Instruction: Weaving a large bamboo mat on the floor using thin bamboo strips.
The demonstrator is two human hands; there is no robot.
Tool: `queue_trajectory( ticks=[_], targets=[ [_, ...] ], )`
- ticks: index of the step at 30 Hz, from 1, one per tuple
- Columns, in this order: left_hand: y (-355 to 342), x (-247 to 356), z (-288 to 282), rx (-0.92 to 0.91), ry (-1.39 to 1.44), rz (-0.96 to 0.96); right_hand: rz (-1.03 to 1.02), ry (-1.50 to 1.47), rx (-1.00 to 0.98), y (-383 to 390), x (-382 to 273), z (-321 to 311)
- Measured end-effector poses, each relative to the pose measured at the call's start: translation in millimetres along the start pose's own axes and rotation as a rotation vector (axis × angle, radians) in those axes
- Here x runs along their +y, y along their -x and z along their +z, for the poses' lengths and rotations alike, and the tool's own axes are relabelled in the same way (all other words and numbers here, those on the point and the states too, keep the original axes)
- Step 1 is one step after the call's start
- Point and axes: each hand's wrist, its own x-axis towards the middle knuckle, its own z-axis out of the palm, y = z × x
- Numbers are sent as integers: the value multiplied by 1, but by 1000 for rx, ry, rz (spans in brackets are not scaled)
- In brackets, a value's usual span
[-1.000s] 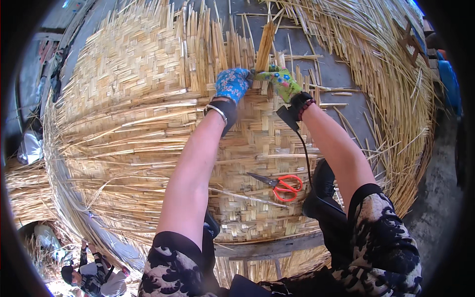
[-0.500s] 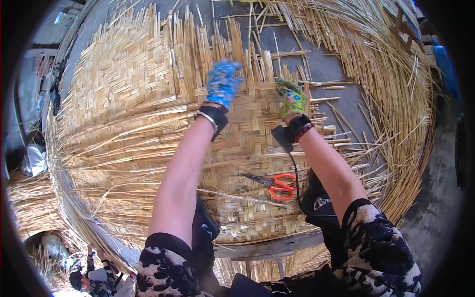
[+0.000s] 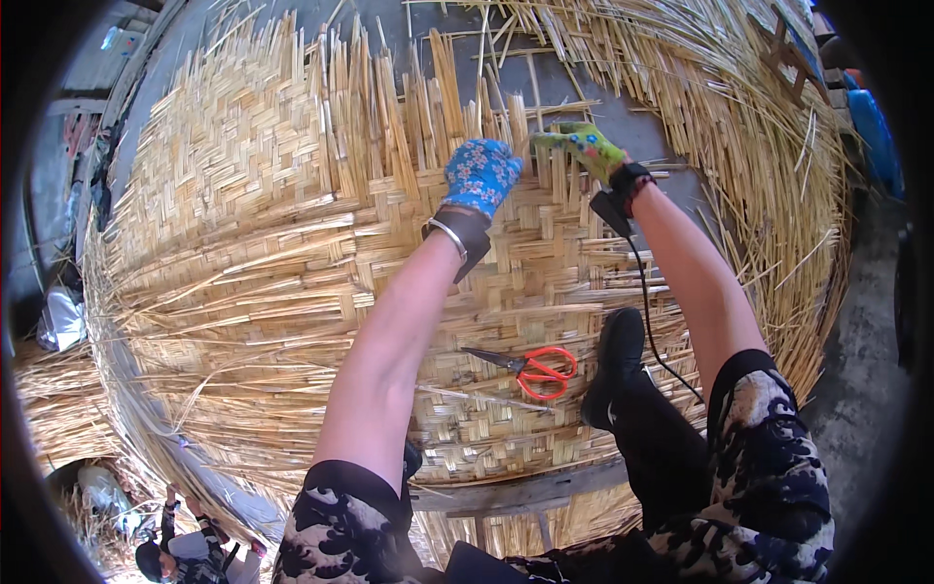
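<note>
Along the far side of the woven mat [image 3: 530,255]: upright strips [image 3: 448,88], partly hidden from you.
Blue-gloved left hand [image 3: 483,175]: grip curled at the strips; your fingertips are covered, so what it pinches cannot be told.
Green-gloved right hand [image 3: 587,148]: fingers stretched leftward; whether this grip pinches anything is unclear.
Orange-handled scissors [image 3: 518,365]: on the mat, near your right shoe [image 3: 615,365].
Lower-left rim: a co-worker [image 3: 199,562], cut off.

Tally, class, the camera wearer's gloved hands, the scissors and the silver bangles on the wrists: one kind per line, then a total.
Hands in floral-patterned gloves: 2 (blue-gloved left hand, green-gloved right hand)
Scissors with dark metal blades and orange looped handles: 1 pair
Curved silver bangle, on the left wrist: 1
Total: 4
</note>
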Motion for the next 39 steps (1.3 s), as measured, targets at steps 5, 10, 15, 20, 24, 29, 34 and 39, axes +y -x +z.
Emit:
queue_trajectory(
  ticks=[5, 10, 15, 20, 24, 29, 34, 39],
  targets=[
    [11, -38, -12, 62, -22, -145, 104, -279, -259, -17, -84, 67],
    [8, -53, -6, -79, -124, -59, 385, -1644, -512, -7, -206, 48],
    [20, -100, 6, 243, 7, 398, 540, -1172, -264, -23, -180, 68],
    [73, -97, 2, 135, -442, 195, 535, 107, -46, -5, -282, 72],
    [59, -86, -4, 55, -335, 257, -244, 961, 304, 20, -241, 98],
    [91, -135, -55, 75, -516, 113, -260, 521, -177, 33, -252, 114],
    [147, -77, -111, -310, -475, 339, 420, -1044, -138, 48, -208, -15],
    [255, -27, -167, -378, -382, 312, 356, 366, 136, 246, -188, -225]
  ],
)
